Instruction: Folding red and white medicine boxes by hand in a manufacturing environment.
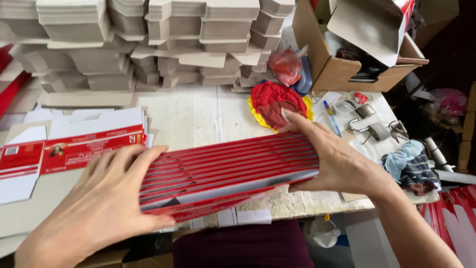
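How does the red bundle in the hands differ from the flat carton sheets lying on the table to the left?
The red bundle is folded cartons pressed edge-up and fanned, gripped between the left hand and right hand. The flat sheets lie unfolded, face-up, in a loose pile that no hand touches. The bundle shows mostly red edges; the sheets show broad white flaps around a red band. Both look like the same red-and-white printed card.

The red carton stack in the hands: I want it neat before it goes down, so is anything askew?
Yes. The red carton stack between left hand and right hand is fanned, edges stepped, and a bottom flap sticks out.
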